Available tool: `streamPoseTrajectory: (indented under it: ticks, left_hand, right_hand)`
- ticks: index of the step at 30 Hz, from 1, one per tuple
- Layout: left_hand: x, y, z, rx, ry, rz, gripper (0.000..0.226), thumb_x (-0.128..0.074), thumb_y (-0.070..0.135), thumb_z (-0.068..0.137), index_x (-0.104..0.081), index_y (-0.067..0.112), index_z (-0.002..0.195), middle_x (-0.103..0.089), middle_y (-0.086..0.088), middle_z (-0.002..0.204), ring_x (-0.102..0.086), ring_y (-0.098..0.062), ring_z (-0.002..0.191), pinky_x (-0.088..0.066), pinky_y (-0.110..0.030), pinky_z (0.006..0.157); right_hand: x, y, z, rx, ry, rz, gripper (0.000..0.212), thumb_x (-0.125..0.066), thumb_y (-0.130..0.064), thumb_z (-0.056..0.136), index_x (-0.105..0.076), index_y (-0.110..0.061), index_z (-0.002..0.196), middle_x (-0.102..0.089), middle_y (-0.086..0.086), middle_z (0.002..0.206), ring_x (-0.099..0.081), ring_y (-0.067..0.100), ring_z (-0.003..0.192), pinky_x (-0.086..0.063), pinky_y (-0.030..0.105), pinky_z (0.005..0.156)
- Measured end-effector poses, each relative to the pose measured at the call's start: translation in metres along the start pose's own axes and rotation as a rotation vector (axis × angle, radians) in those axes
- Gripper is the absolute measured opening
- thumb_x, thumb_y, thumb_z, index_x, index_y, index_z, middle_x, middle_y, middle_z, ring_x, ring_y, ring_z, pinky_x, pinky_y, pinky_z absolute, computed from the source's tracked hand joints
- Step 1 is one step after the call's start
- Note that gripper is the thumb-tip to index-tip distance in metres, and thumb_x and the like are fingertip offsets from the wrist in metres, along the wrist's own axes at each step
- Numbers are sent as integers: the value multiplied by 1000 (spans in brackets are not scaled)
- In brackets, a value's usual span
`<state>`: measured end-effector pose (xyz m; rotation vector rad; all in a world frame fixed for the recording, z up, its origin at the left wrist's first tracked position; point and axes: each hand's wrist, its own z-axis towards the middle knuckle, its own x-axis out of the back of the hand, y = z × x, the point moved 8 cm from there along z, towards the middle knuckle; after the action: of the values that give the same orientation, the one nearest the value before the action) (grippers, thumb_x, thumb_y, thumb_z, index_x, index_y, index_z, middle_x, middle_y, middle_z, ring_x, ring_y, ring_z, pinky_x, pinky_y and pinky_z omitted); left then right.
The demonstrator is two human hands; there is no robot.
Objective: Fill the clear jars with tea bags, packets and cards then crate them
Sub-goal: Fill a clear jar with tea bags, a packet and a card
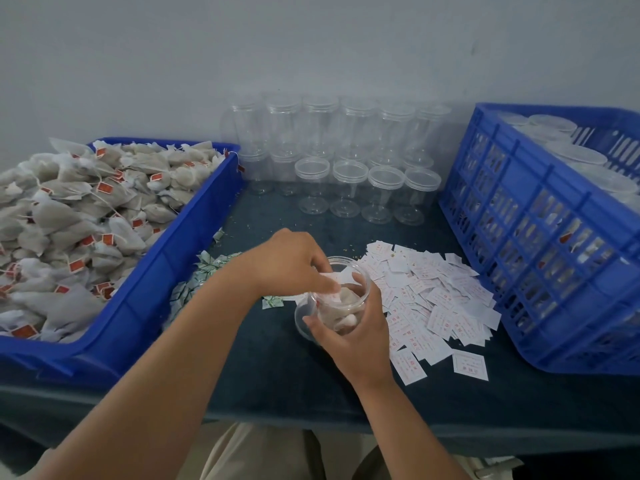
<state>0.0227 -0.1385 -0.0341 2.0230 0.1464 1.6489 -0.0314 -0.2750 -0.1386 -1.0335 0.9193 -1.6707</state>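
Clear jar (306, 314) gripped in our right hand (354, 336), our left hand (287, 261) pinching a white card (333, 278) at its mouth

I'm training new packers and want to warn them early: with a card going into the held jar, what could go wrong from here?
1. The right hand holds the clear jar tilted and open with tea bags inside; tipping further could spill them.
2. The left hand pinches a white card at the rim; it may crumple or catch instead of dropping in.
3. The loose cards beside the jar could get swept off the table.
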Motion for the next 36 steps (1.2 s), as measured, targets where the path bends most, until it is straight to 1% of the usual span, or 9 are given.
streamPoseTrajectory:
  ticks: [5, 8, 11, 13, 19, 22, 30, 33, 36]
  left_hand:
    - [-8, -2, 4, -11, 142, 27, 26, -85, 59, 74, -70, 49, 92, -52, 15, 109, -50, -8, 107, -39, -26, 82]
    - [1, -15, 5, -6, 296, -230, 33, -83, 67, 73, -63, 53, 94, -57, 22, 108, -59, 2, 95, -42, -16, 73]
    - [-3, -49, -2, 133, 517, -636, 18, -68, 59, 91, -67, 44, 100, -70, 23, 97, -66, 6, 89, -52, -22, 77]
    - [-24, -76, -13, 269, 615, -689, 11, -64, 47, 98, -68, 37, 98, -72, 21, 90, -66, 7, 83, -55, -27, 81]
    - [-107, -99, -26, 363, 413, -221, 36, -76, 40, 83, -67, 35, 117, -67, 15, 103, -65, -9, 90, -54, -32, 77]
    - [-109, -98, -23, 371, 372, -195, 45, -77, 42, 80, -65, 37, 123, -67, 15, 109, -65, -10, 95, -51, -30, 77]
    - [-111, -102, -21, 390, 256, -252, 22, -74, 50, 83, -69, 29, 80, -69, 12, 75, -66, -9, 73, -52, -30, 63]
    - [-108, -108, -27, 371, 281, -452, 24, -64, 42, 96, -70, 19, 89, -74, 1, 86, -70, -21, 85, -58, -45, 81]
    - [-104, -116, -44, 388, 393, -1049, 18, -65, 36, 98, -74, 23, 106, -76, 3, 112, -75, -17, 102, -59, -46, 96]
  right_hand:
    - [-2, -1, 2, 0, -26, -9, 88, -89, -66, 67, -38, -58, 138, -58, -39, 131, -64, -8, 118, -53, 9, 88]
    - [-1, 0, 3, 13, -14, 14, 86, -91, -58, 67, -41, -54, 137, -58, -40, 131, -61, -11, 120, -47, 4, 89]
    - [-2, 4, 1, 8, -12, 40, 89, -90, -58, 65, -44, -47, 139, -56, -42, 132, -58, -12, 124, -44, 3, 93]
    - [-2, 7, 1, -7, -8, 53, 87, -90, -59, 64, -44, -49, 138, -57, -41, 131, -58, -12, 124, -43, 3, 93]
    - [1, 7, 4, -24, 5, 67, 90, -90, -59, 66, -44, -44, 142, -58, -40, 133, -59, -10, 126, -46, 5, 94]
    - [3, 7, 2, -11, 24, 73, 89, -89, -57, 67, -44, -41, 142, -55, -42, 134, -56, -11, 128, -45, 5, 95]
    - [7, 6, 2, -16, 65, 126, 87, -89, -55, 67, -44, -42, 140, -56, -42, 133, -57, -12, 128, -44, 6, 98]
    - [9, 8, 1, -21, 82, 146, 86, -89, -54, 66, -46, -41, 139, -58, -40, 132, -58, -10, 127, -46, 8, 98]
    - [11, 10, 2, -25, 82, 143, 88, -88, -57, 66, -47, -37, 141, -57, -41, 131, -58, -11, 126, -46, 7, 97]
